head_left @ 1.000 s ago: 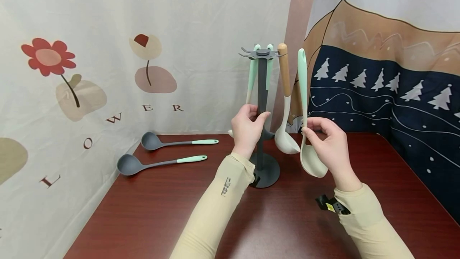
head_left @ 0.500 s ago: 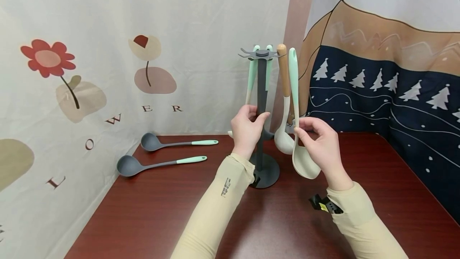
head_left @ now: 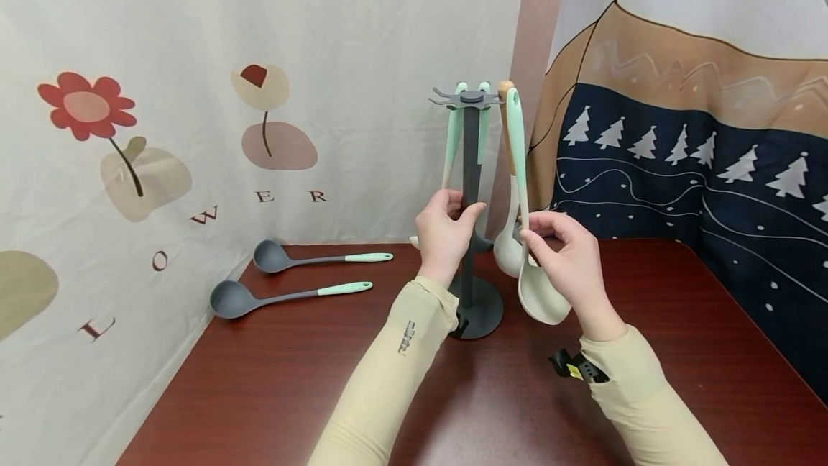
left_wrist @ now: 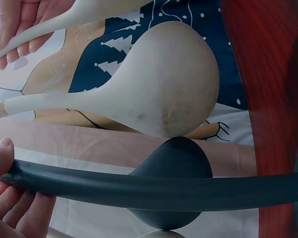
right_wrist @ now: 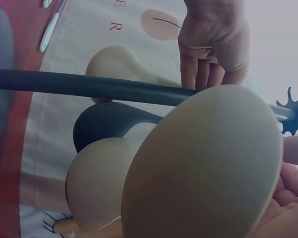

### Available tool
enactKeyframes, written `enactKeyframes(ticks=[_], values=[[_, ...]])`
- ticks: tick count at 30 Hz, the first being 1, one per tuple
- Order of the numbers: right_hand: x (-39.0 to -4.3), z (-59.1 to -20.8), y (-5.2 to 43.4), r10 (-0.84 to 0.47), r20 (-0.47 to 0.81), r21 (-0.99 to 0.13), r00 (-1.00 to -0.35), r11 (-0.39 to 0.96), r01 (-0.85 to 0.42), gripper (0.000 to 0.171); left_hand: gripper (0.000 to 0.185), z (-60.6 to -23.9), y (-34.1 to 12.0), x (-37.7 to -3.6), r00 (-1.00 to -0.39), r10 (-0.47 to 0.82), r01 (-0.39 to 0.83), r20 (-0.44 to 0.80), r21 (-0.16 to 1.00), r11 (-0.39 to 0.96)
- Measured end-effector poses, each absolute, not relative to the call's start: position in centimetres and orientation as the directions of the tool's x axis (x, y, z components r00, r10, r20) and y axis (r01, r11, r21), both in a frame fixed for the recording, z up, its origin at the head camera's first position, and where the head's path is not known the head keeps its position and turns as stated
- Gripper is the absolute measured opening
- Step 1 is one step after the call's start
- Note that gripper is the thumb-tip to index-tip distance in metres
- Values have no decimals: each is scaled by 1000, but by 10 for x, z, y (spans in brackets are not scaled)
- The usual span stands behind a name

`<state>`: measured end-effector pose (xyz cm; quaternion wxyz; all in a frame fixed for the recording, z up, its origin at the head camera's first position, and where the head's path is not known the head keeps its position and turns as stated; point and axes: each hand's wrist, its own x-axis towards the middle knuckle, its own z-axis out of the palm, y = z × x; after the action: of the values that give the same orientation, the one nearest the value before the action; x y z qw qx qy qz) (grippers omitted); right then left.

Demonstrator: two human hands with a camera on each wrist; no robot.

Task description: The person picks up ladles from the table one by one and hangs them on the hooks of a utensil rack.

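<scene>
My left hand [head_left: 445, 234] grips the dark grey post [head_left: 471, 157] of a utensil stand, thumb on one side and fingers on the other. The right hand [head_left: 569, 257] pinches the cream neck of a mint-handled ladle [head_left: 542, 297], held upright with its bowl down. Its handle top is just right of the stand's hooks [head_left: 471, 98] and overlaps a wooden-handled white ladle [head_left: 507, 249] hanging there. Two more mint handles [head_left: 454, 139] hang at the back of the stand. In the right wrist view, the held ladle's bowl [right_wrist: 203, 168] hides part of the right hand.
Two grey ladles with mint handles, a rear one [head_left: 272, 256] and a front one [head_left: 236, 299], lie on the left of the red-brown table [head_left: 272, 394]. The stand's round base [head_left: 481, 315] rests on the tabletop. Printed curtains [head_left: 362, 56] rise behind.
The right hand has moved left with the mint-handled ladle, bringing its handle from apart to in front of the wooden-handled ladle. My left hand keeps its grip on the post.
</scene>
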<state>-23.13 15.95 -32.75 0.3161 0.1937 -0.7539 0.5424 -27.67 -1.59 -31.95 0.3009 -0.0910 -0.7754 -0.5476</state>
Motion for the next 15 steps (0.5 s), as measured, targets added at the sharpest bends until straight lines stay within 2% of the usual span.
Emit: enactKeyframes(ticks=[8, 15], values=[[-234, -331, 156, 43, 677, -700, -734, 347, -625, 20, 21, -319, -16, -276, -799, -184, 479, 572, 791, 381], [-232, -330, 152, 18, 634, -736, -773, 319, -597, 18, 21, -320, -16, -277, -800, -182, 478, 571, 791, 382]])
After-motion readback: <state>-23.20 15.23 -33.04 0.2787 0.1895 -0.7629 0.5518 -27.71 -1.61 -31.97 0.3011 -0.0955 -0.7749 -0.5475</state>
